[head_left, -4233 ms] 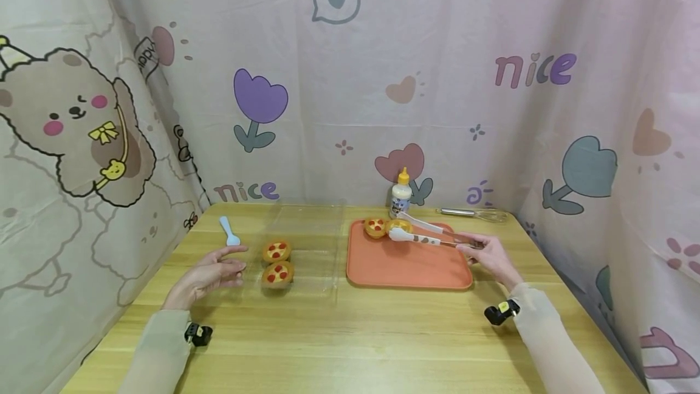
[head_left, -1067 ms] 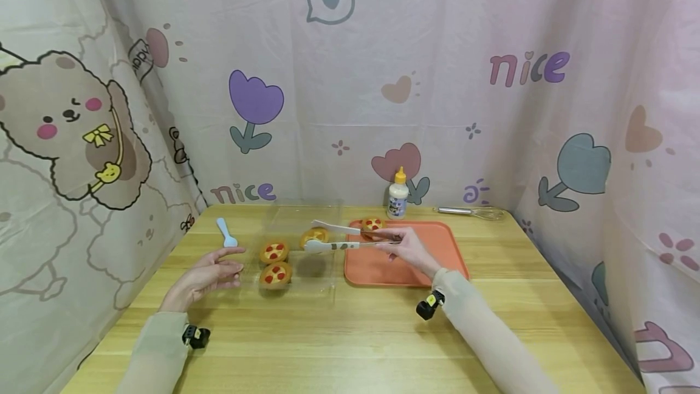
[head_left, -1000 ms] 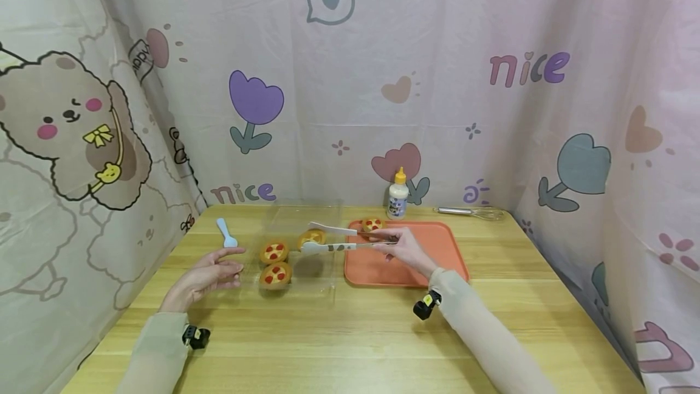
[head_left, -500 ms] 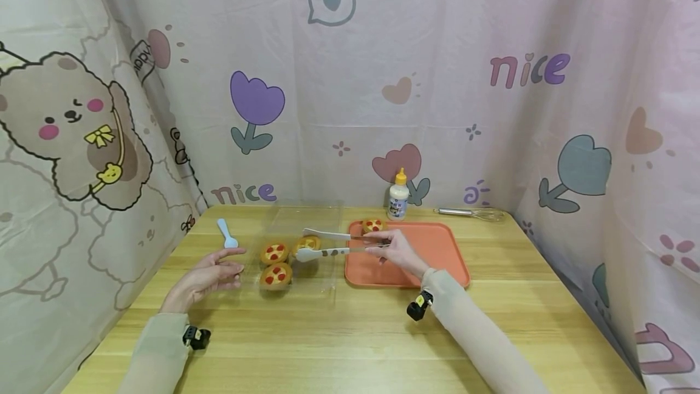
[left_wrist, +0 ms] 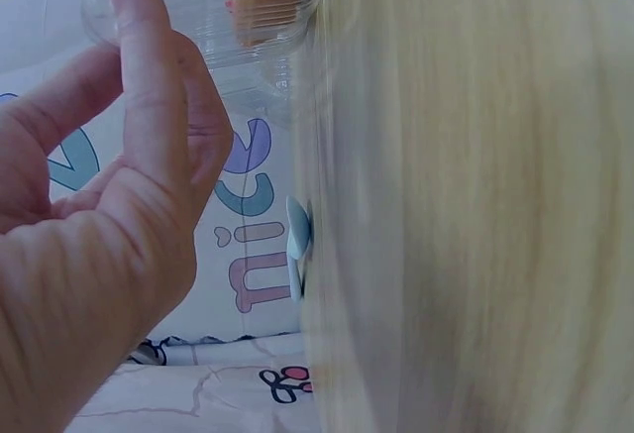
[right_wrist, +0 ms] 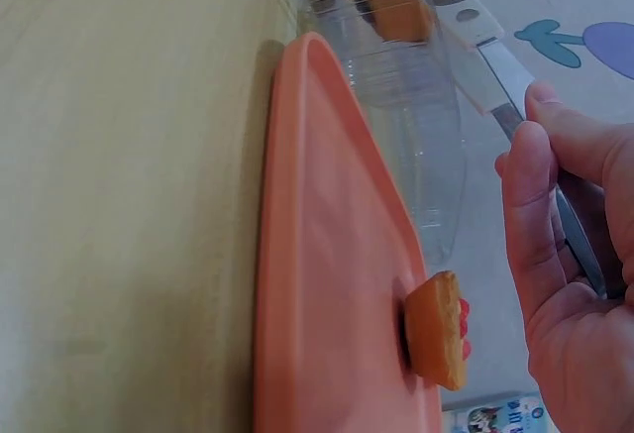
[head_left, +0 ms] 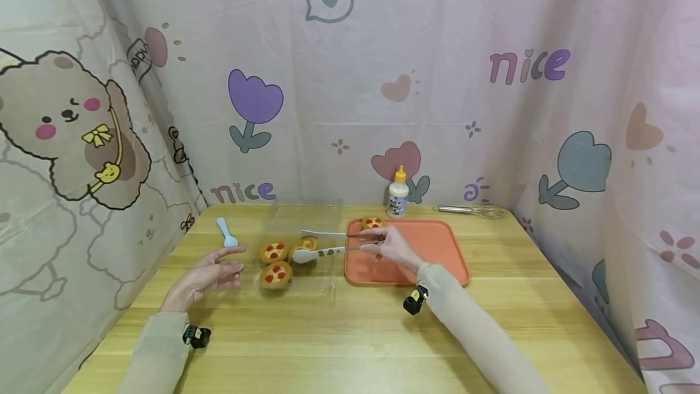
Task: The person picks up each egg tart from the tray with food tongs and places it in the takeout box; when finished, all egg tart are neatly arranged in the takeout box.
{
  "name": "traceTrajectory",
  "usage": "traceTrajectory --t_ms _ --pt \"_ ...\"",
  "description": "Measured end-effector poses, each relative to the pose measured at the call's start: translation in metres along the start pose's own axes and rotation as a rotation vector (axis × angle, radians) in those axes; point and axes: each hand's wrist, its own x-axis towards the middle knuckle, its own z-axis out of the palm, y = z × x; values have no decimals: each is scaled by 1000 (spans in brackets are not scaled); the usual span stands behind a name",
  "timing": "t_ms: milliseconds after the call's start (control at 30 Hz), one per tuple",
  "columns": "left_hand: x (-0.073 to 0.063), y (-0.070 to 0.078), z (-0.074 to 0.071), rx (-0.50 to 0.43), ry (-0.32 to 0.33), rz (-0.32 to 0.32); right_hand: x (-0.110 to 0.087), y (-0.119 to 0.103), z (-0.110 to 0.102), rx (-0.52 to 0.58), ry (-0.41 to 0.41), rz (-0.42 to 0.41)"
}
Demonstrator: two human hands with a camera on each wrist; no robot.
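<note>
Tongs (head_left: 322,253) with white, brown-spotted tips are held in my right hand (head_left: 395,248), thumb and fingers around their metal arms. Between the tips, inside the right part of a clear plastic box (head_left: 322,281), is a mini pizza tart (head_left: 308,243). Left of it in the box sit two more tarts, one farther back (head_left: 274,252) and one in front (head_left: 276,275). My left hand (head_left: 210,275) is at the box's left side, fingers loosely extended; in the left wrist view a fingertip overlaps the clear wall. Another tart (right_wrist: 436,332) stays on the orange tray (right_wrist: 337,284).
A light-blue spoon (head_left: 226,233) lies behind my left hand. At the back stand a yellow-capped squeeze bottle (head_left: 398,196) and, lying to its right, a metal whisk (head_left: 470,211). A patterned curtain (head_left: 328,78) closes off the table's far edge.
My right hand has moved left with the tongs, carrying one tart off the tray into the clear box, close to the two tarts there. The left hand has stayed put.
</note>
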Motion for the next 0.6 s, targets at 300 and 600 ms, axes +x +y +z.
traceTrajectory --t_ms 300,600 --pt "0 2 0 1 -12 0 3 -13 -1 -76 -25 -23" --pt "1 1 0 17 -1 -4 9 -17 3 -123 -58 -29"
